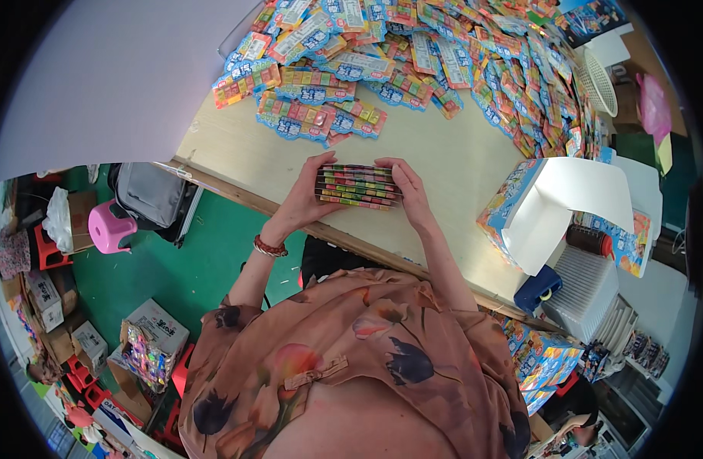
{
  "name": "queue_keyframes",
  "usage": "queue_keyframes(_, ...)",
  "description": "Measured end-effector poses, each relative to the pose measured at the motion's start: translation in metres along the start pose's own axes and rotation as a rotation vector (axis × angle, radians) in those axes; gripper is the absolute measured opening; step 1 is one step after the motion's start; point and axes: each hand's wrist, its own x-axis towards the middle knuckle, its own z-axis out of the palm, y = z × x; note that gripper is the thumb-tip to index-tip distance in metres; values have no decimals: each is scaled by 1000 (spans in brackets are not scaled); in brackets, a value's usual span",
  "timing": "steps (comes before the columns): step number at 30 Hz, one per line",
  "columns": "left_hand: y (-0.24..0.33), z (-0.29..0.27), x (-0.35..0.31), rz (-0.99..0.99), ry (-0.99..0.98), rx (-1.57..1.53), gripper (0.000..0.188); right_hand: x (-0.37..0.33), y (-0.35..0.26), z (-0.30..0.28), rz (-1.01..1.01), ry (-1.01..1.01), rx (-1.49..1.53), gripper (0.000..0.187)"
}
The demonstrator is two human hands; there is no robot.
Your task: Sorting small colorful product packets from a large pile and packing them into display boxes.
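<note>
I hold a stack of flat, many-coloured packets between both hands, just above the pale wooden worktop and close to its near edge. My left hand cups the left end of the stack, with the thumb over the top edge and the fingers curled against its far side; my right hand presses on the right end in the same way, so both sets of fingers are closed on the stack and squeeze it from either side. The packets lie face to face, their striped edges turned up toward me. A beaded bracelet sits on my left wrist. Farther back on the worktop lies a broad heap of loose packets of the same kind, blue-edged and spread in overlapping layers, well apart from my hands. To my right stands an open printed carton with a white flap folded out, and beyond it a white mesh basket. Down on the green floor to my left are a pink stool and a grey bag.
</note>
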Motion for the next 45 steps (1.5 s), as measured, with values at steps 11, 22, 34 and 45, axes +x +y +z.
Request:
queue_keyframes(11,0,-1,0,10,-3,17,94,0,0,4,-3,38,-21,39)
queue_keyframes(22,4,-1,2,-8,-5,-5,99,6,-23,-2,121,-11,-76,40)
queue_keyframes(34,7,-15,-7,-21,0,21,62,23,-24,-18,148,-182,-225,35)
queue_keyframes(45,-11,-47,-14,-102,145,22,67,234,-50,145,-689,-182,-1133,51)
